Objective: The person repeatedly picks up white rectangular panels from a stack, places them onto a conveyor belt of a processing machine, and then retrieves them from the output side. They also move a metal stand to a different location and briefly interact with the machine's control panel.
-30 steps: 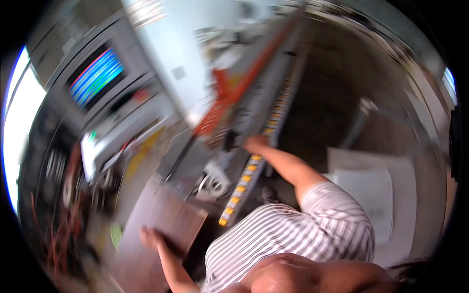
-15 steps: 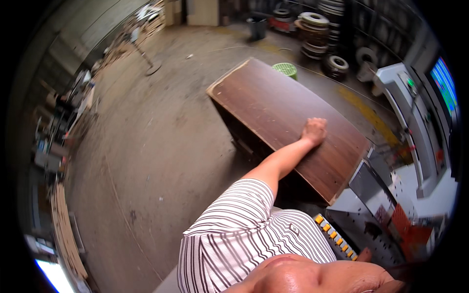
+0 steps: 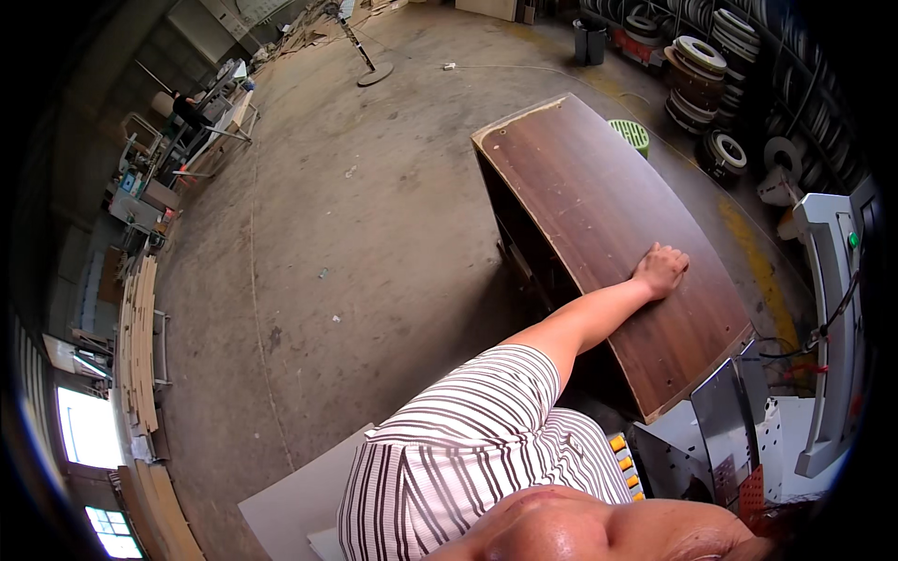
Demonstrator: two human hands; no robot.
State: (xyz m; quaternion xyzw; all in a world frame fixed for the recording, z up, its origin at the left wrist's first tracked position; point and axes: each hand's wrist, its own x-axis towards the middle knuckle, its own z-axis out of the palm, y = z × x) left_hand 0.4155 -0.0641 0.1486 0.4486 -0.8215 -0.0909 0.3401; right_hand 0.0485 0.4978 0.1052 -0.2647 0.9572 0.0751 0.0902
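My left arm, in a striped sleeve, reaches over a dark brown wooden cabinet (image 3: 599, 196). My left hand (image 3: 662, 271) rests on the cabinet's top panel with its fingers curled into a loose fist, and nothing shows in them. The panel has a worn pale edge and a few small holes near its ends. Below the panel, the cabinet's shadowed side faces the floor on the left. My right hand is out of sight.
A grey machine (image 3: 828, 327) with a green button stands at the right. Beyond the cabinet are a green stool (image 3: 631, 136), stacked rolls (image 3: 697, 79) and a dark bin (image 3: 589, 42). Long wooden strips (image 3: 138, 346) and a workbench (image 3: 220, 136) line the left side. Yellow rollers (image 3: 625, 465) sit nearby.
My view has swung left, so the cabinet and my left arm sit farther right in the picture. My left hand stays on the cabinet top.
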